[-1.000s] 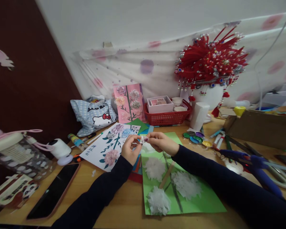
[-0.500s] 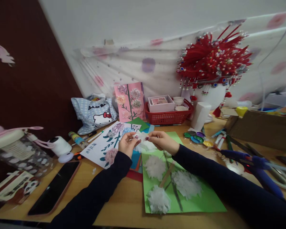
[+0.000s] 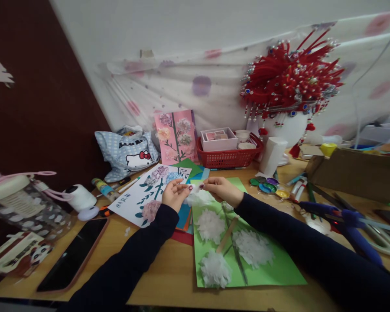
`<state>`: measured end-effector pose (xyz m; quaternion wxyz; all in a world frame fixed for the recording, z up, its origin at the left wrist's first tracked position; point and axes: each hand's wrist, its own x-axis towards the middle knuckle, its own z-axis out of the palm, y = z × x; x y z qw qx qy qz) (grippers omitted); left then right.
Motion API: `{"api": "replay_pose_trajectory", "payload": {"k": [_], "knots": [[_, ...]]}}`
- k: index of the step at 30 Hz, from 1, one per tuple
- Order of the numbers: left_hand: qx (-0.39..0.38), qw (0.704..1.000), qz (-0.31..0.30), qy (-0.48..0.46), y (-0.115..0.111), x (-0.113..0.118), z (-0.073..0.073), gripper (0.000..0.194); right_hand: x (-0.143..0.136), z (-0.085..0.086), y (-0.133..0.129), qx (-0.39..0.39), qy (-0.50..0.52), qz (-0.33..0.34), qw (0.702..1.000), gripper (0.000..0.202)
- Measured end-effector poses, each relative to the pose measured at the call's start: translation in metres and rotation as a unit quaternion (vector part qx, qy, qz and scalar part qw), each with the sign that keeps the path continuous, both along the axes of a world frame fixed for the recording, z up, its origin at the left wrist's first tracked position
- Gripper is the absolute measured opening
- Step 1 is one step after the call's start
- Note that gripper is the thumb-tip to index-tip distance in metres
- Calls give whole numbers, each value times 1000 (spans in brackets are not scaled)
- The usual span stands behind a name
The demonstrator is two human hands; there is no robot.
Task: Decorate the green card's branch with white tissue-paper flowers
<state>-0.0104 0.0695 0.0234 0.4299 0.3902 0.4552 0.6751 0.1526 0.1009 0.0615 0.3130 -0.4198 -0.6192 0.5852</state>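
Note:
My left hand (image 3: 176, 194) and my right hand (image 3: 222, 190) face each other above the upper edge of a green sheet (image 3: 214, 277). Thumb and finger of each pinch a small piece of white tissue (image 3: 195, 187) between them. Just below lies another white tissue clump (image 3: 201, 198). The green sheet bears several white tissue flowers (image 3: 211, 225) around a dark painted branch (image 3: 239, 260), with a wooden stick (image 3: 227, 235) lying across it. Left of my hands is a white sheet (image 3: 126, 210) with painted leaves and coloured flowers.
A phone (image 3: 74, 255) lies at the left near a tumbler (image 3: 26, 203). Behind stand a red basket (image 3: 229, 158), a pink flower card (image 3: 176, 136) and a red beaded headdress (image 3: 292, 82). A blue glue gun (image 3: 351, 225) and paint pots (image 3: 268, 187) are at the right.
The white tissue between my fingertips looks smaller and less spread. My left fingers have straightened slightly. The whole view has shifted a little.

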Motion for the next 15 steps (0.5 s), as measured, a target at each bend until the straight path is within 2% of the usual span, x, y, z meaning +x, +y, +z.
{"api": "replay_pose_trajectory", "payload": {"k": [6, 15], "knots": [[-26, 1000, -14, -10, 3, -4, -2, 49, 1, 5, -2, -18, 61, 43, 997, 21], [-6, 999, 33, -42, 3, -5, 2, 45, 3, -4, 6, 46, -79, -40, 995, 12]]}}
